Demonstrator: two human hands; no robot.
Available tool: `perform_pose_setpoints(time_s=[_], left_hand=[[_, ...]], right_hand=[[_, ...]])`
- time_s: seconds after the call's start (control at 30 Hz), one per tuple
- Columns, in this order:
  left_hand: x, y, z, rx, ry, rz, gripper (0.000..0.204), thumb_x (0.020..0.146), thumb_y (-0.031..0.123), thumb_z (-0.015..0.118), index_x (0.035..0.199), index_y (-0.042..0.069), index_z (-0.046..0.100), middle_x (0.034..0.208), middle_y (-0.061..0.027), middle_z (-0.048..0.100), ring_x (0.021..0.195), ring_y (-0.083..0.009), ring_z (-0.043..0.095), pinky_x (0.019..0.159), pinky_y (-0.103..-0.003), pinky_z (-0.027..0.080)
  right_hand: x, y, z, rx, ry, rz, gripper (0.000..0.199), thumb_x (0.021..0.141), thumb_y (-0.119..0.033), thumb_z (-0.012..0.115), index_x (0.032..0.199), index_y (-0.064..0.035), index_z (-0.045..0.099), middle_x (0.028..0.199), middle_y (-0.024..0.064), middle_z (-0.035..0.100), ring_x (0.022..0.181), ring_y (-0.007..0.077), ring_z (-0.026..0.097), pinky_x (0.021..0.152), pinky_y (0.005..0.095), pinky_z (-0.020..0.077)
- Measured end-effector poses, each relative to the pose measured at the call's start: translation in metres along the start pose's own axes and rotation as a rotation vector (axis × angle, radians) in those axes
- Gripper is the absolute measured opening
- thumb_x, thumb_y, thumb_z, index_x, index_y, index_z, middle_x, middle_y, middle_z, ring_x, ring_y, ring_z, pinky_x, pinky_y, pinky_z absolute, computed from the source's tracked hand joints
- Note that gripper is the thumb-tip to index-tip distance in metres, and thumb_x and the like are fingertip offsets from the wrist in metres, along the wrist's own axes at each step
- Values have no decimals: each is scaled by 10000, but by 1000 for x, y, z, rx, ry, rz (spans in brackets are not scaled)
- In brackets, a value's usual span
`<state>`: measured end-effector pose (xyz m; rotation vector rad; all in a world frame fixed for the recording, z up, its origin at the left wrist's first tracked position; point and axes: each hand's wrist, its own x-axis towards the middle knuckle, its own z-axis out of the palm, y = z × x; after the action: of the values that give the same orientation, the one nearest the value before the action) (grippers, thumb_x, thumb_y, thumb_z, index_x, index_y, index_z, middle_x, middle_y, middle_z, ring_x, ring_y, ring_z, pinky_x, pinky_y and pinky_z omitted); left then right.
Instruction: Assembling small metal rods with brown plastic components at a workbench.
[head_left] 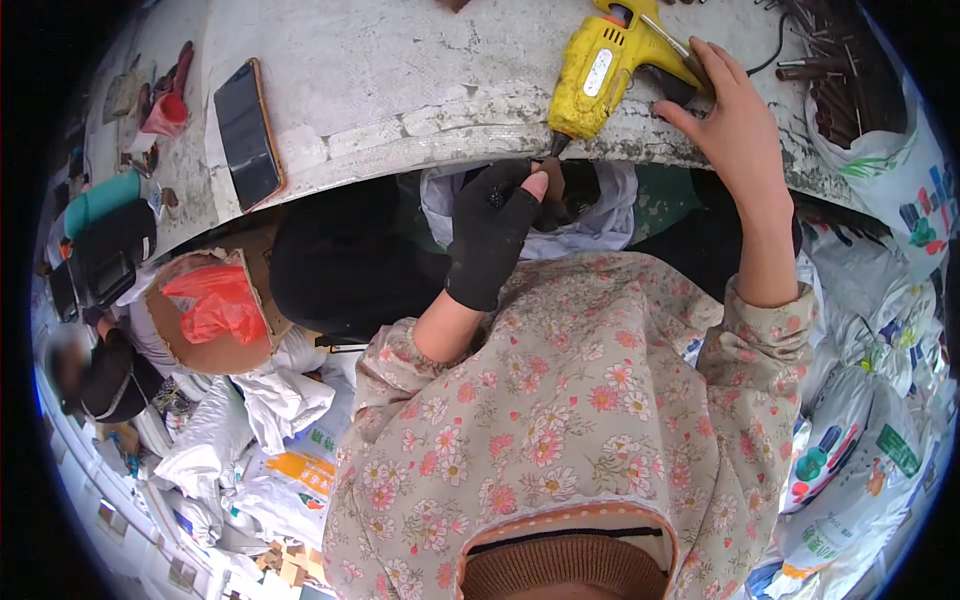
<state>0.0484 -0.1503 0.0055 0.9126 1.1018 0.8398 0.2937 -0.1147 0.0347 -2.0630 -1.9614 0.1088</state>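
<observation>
A yellow hot glue gun [590, 85] lies on the worktable, its dark nozzle toward the near edge. Below that tip, my left hand [495, 225], in a black fingerless glove, pinches a small brown piece [551, 195]. The piece's full shape is partly covered by my thumb and fingers. My bare right hand [738, 125] reaches around the rear of the glue gun with thumb and fingers apart. Its fingertips lie by a pale thin rod [665, 33] along the handle, and the thumb is near the black trigger; whether they press on it is unclear.
A phone [248, 135] and a red cup-like item [167, 114] lie on the table's left side. At the right, a plastic bag [895, 165] holds brown sticks. A white-lined container [600, 225] stands below the edge. Left are a cardboard box [180, 335] and another person [120, 375].
</observation>
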Motion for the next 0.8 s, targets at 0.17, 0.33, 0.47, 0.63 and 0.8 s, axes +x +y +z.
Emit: perform_pose_setpoints(time_s=[0.17, 0.33, 0.47, 0.63, 0.8], left_hand=[[0, -2, 0, -76, 37, -77, 201, 864, 125, 573, 957, -46, 621, 740, -96, 639, 588, -118, 573, 555, -244, 450], [-1, -4, -5, -32, 22, -60, 211, 865, 140, 575, 971, -39, 610, 740, -71, 625, 586, -102, 572, 529, -228, 441], [-5, 3, -9, 131, 43, -47, 234, 881, 213, 563, 959, -4, 604, 715, -32, 593, 581, -72, 539, 517, -208, 426], [-1, -7, -18, -60, 66, 143, 245, 901, 262, 538, 986, 34, 570, 768, -6, 549, 673, -71, 505, 546, -205, 406], [-5, 11, -13, -344, 33, -53, 214, 902, 305, 544, 868, 93, 540, 737, 9, 491, 684, -92, 496, 561, -208, 402]], right_hand=[[3, 13, 1, 46, -16, -74, 583, 729, -286, 702, 1245, -125, 482, 1223, 84, 522, 1006, 291, 573, 799, 388, 487], [4, 8, -1, 143, 17, -87, 555, 742, -184, 702, 1256, -153, 497, 1171, 72, 560, 958, 252, 581, 758, 296, 469], [-11, -8, 4, 256, 17, -34, 501, 778, -138, 667, 1251, -123, 501, 1152, 80, 566, 933, 257, 582, 756, 306, 472], [-61, -53, -25, 747, -349, -103, 419, 815, -35, 594, 1227, -64, 521, 935, 131, 609, 785, 248, 592, 712, 295, 466], [-69, -63, -44, 923, -536, -87, 377, 801, -17, 594, 1173, -71, 578, 740, 101, 569, 637, 208, 526, 610, 291, 430]])
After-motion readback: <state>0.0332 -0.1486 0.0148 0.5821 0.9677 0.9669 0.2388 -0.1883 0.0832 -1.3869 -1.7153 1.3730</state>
